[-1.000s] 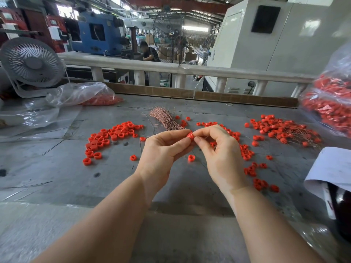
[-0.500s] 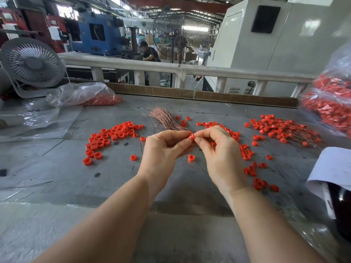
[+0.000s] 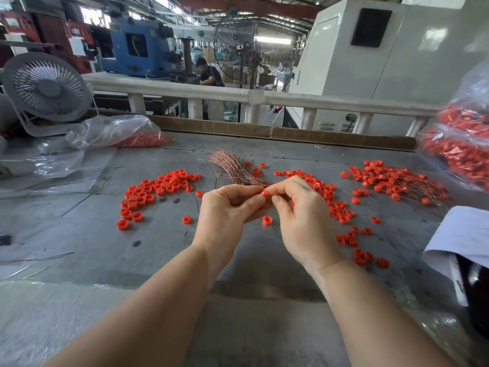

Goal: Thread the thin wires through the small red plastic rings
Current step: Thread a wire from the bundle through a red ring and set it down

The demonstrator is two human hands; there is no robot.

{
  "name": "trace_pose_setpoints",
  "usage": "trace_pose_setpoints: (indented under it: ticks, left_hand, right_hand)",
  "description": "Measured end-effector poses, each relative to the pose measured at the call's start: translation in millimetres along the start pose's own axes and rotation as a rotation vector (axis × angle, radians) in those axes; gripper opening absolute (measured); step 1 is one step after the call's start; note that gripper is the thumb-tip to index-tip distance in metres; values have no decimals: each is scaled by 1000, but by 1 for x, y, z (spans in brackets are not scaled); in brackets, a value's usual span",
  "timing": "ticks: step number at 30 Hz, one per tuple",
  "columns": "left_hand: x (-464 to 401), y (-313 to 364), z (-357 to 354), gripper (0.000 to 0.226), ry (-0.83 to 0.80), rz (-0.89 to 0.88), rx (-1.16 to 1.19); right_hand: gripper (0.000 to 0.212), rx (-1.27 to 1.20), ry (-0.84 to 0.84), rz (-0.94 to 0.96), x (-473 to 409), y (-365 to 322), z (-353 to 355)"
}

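Left hand (image 3: 227, 210) and right hand (image 3: 299, 207) meet fingertip to fingertip, both pinching one red ring (image 3: 265, 193) held above the surface (image 3: 79, 234), likely to steady its hole. Wire at the ring too thin to resolve. Copper wire bundle (image 3: 232, 168) lies just behind the ring, within reach. Unthreaded rings (image 3: 156, 192) left of the bundle; wired rings (image 3: 391, 181) piled well to its right, apparently the finished lot.

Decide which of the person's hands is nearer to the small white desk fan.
Left. The left hand sits on the same side of the table as the desk fan, though well short of it; the right hand lies farther across, beyond the left.
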State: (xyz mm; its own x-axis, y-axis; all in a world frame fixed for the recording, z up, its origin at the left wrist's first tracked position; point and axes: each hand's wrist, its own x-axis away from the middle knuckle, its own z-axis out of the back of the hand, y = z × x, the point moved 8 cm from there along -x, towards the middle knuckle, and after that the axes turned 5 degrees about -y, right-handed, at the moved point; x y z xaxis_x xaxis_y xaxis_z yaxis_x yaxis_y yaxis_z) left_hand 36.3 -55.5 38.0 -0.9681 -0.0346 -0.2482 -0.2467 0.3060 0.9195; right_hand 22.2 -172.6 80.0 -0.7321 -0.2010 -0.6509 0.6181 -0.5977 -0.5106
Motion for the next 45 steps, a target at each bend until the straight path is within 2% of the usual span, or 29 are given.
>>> trace_pose_setpoints:
  ticks: [6,12,21,40,42,45]
  left_hand:
    - [1,-3,1,13,-4,41,14]
    - [2,-7,-1,12,-1,95,-36]
    - [3,-5,-6,22,-58,170,14]
    - [2,-5,-7,27,-93,182,-67]
    - [2,-3,-5,28,-88,161,-69]
    - [1,3,-4,25,-66,92,-74]
  right_hand:
    - [12,-28,9,-12,3,-2,1]
    - [14,97,57,4,7,-3,6]
    - [8,116,104,19,4,-1,11]
    - [11,341,42,80,0,-9,0]
    - [10,313,50,64,-1,-8,-1]
    - [8,71,66,-25,-3,3,1]
